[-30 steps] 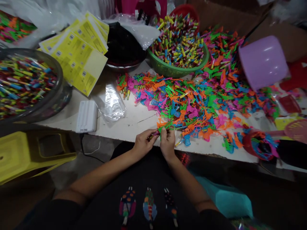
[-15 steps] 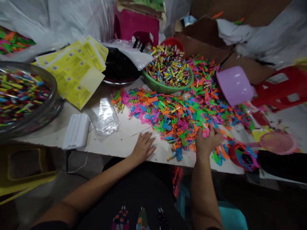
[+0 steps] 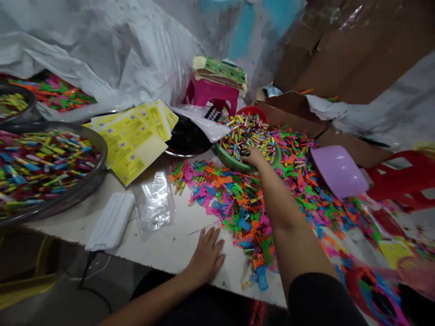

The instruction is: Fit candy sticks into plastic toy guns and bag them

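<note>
Flat on the white table (image 3: 152, 248), near its front edge, lies my left hand (image 3: 206, 256) with its fingers spread and nothing in it. My right hand (image 3: 253, 157) reaches over the near rim of a green basin (image 3: 234, 164) and touches the small striped tubes (image 3: 249, 131) heaped in it. Its fingertips are partly lost among the tubes, so whether it grips one cannot be seen. Under and around my right arm spreads a pile of small plastic toy guns (image 3: 244, 203) in pink, orange, green and blue.
At the left stand a large basin of tubes (image 3: 50, 170), yellow printed sheets (image 3: 136, 149), a clear plastic bag (image 3: 156, 203) and a white power bank (image 3: 110, 222). A purple scoop (image 3: 340, 172) and a red stool (image 3: 397, 181) are at the right.
My right hand has moved from the toy gun pile forward and left to the green basin. My left hand still rests on the table. The view has tilted up.
</note>
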The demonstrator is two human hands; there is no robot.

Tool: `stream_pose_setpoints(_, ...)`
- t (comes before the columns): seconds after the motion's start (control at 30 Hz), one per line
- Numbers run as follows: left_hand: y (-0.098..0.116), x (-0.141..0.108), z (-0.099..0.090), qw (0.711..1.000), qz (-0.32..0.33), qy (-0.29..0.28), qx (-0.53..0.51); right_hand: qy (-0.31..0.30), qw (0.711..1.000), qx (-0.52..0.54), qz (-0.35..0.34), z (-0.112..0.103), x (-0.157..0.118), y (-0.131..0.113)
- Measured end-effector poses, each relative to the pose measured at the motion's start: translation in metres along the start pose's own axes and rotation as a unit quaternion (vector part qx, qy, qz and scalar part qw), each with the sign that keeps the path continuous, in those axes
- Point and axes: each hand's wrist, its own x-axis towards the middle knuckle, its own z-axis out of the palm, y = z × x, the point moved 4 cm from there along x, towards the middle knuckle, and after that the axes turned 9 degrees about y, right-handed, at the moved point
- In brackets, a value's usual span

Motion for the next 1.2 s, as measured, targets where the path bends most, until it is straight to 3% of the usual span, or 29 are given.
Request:
stream_pose_setpoints(0.1, -0.001, 0.001, 0.002, 0.999, -0.004, -0.032, -0.010, -0.011, 1.000, 0.017, 0.011, 0.021, 0.014, -0.003)
stream_pose_setpoints(0.23, -0.001, 0.002, 0.003, 0.998, -0.005, -0.056, -0.014, 0.023, 0.999, 0.023, 0.009, 0.023, 0.017, 0.000)
stream_pose_setpoints(0.47, -0.002, 0.001, 0.003, 0.998, -0.001, -0.054, -0.014, 0.165, 0.980, 0.105, 0.034, -0.027, 0.006, 0.023)
stream_pose_setpoints(0.57, -0.002, 0.000, 0.003, 0.999, -0.006, -0.030, -0.019, 0.197, 0.957, 0.202, 0.073, -0.053, -0.013, 0.026)
stream_pose_setpoints(0.67, -0.003, 0.000, 0.003, 0.999, -0.011, 0.009, -0.052, 0.187, 0.882, 0.417, 0.113, -0.070, -0.056, 0.011)
stream_pose_setpoints(0.8, -0.011, 0.004, -0.009, 0.977, -0.056, 0.082, -0.189, 0.052, 0.787, 0.600, 0.135, -0.066, -0.146, -0.029)
stream_pose_setpoints(0.87, -0.020, 0.009, -0.020, 0.941, -0.135, 0.099, -0.295, -0.028, 0.755, 0.636, 0.158, -0.055, -0.197, -0.043)
stream_pose_setpoints(0.93, -0.029, 0.013, -0.029, 0.879, -0.254, 0.083, -0.394, -0.090, 0.719, 0.662, 0.191, -0.040, -0.244, -0.051)
stream_pose_setpoints(1.0, -0.031, 0.017, -0.039, 0.818, -0.304, 0.047, -0.486, -0.126, 0.678, 0.691, 0.218, -0.025, -0.282, -0.054)
stream_pose_setpoints(1.03, -0.031, 0.019, -0.045, 0.805, -0.304, 0.040, -0.508, -0.135, 0.658, 0.705, 0.227, -0.018, -0.297, -0.054)
stream_pose_setpoints(1.1, -0.026, 0.021, -0.060, 0.827, -0.254, 0.046, -0.500, -0.144, 0.627, 0.726, 0.242, -0.004, -0.321, -0.056)
stream_pose_setpoints(1.2, -0.010, 0.018, -0.079, 0.911, -0.090, 0.063, -0.396, -0.154, 0.602, 0.738, 0.262, 0.013, -0.341, -0.061)
